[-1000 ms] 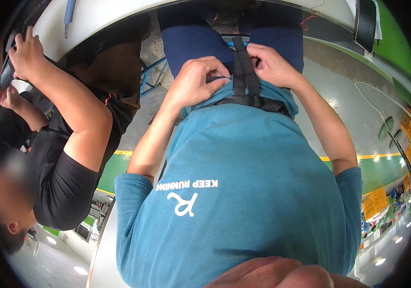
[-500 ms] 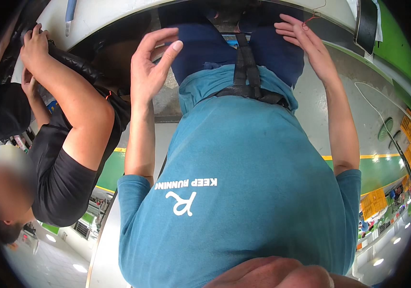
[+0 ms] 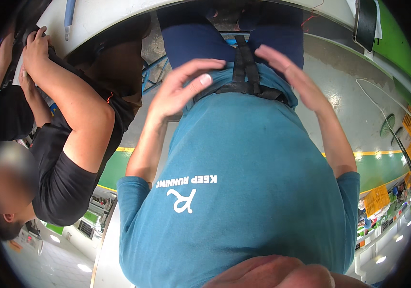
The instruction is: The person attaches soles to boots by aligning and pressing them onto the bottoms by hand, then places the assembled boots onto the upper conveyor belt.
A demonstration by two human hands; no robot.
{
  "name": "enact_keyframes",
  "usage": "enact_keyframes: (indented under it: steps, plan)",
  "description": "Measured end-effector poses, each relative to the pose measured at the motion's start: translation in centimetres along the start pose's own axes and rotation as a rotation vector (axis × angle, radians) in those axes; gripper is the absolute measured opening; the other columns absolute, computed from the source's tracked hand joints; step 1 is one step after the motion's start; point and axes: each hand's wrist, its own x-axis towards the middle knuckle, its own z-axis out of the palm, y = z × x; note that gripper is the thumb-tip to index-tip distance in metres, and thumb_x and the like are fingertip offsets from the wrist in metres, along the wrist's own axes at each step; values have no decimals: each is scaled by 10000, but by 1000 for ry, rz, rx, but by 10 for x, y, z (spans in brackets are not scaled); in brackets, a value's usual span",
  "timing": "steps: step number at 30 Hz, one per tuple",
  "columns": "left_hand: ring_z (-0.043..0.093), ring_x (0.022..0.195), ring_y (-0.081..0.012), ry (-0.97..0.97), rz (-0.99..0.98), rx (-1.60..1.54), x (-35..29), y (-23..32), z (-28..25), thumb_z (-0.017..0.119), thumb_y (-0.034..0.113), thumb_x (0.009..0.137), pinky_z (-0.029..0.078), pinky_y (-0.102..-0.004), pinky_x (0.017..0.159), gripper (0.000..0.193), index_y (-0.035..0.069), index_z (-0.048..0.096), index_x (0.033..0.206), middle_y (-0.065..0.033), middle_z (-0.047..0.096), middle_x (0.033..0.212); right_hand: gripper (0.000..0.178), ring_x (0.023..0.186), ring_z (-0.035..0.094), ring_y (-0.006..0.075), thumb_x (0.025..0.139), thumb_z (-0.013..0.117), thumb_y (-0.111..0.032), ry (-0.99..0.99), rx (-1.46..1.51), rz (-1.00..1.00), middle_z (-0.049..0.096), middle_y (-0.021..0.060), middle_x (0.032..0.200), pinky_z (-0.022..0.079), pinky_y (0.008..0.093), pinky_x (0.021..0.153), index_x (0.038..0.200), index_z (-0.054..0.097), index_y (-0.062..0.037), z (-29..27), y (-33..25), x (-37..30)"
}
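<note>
My left hand [image 3: 181, 87] hovers over the left side of my waist, its thumb apart from the curved fingers. Facing it from the right, my right hand [image 3: 296, 79] has its fingers stretched out, slightly blurred. Neither hand holds anything. Between them black webbing straps [image 3: 247, 67] hang at my waist, over a teal shirt [image 3: 244, 158]. A thin red wire [image 3: 312, 18] dangles at the edge of the white table [image 3: 119, 8], beyond my right hand and apart from it.
A blue-handled tool [image 3: 69, 17] lies on the table at the far left. A flat black object [image 3: 365, 25] is at the far right by a green surface [image 3: 397, 41]. To my left sits a person in a black shirt [image 3: 64, 177]. Yellow crates [image 3: 376, 200] stand behind on the right.
Both hands have moved inward and back toward my waist, coming closer together. My right hand has drawn away from the red wire at the table edge.
</note>
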Motion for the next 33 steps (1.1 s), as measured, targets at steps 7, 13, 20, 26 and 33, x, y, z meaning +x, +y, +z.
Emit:
enact_keyframes:
  steps: [7, 13, 20, 26, 33]
  plan:
    - [340, 1675, -376, -153, 39, 199, -5, -21, 18, 319, 494, 1213, 186, -526, 1391, 697, -15, 541, 1634, -213, 453, 1754, 650, 1618, 439, 331, 1199, 396, -537, -89, -133, 16, 523, 151, 1690, 323, 477, 1339, 1669, 546, -113, 23, 11, -11]
    - [436, 1619, -354, -101, -93, 58, 7, -39, 14, 346, 443, 1230, 285, -471, 1362, 623, -2, 633, 1560, -218, 556, 1674, 636, 1584, 468, 328, 1194, 401, -462, -120, -126, 62, 534, 171, 1666, 314, 438, 1324, 1644, 561, -42, 14, 13, 0]
    - [699, 1341, -294, -26, -24, 171, 29, -33, 17, 670, 272, 1141, 527, -399, 1148, 359, 47, 756, 1408, -158, 751, 1433, 511, 1410, 625, 325, 1168, 575, -421, -67, -167, 64, 686, 175, 1476, 456, 412, 1199, 1547, 654, -88, 10, 16, 14]
    - [748, 1231, -266, 1, 18, 324, 42, -14, 12, 704, 289, 1119, 571, -396, 1065, 382, 24, 760, 1388, -168, 786, 1337, 495, 1236, 724, 304, 1167, 594, -402, -41, -183, 33, 767, 184, 1345, 525, 396, 1090, 1521, 661, -63, 5, 12, 27]
    - [776, 1133, -225, 111, 31, 328, 51, 6, 6, 744, 253, 1090, 589, -368, 1007, 344, 5, 792, 1325, -148, 827, 1218, 443, 1220, 744, 227, 1108, 712, -231, 80, -228, 13, 766, 140, 1344, 569, 374, 1095, 1494, 672, -19, -5, -18, 35]
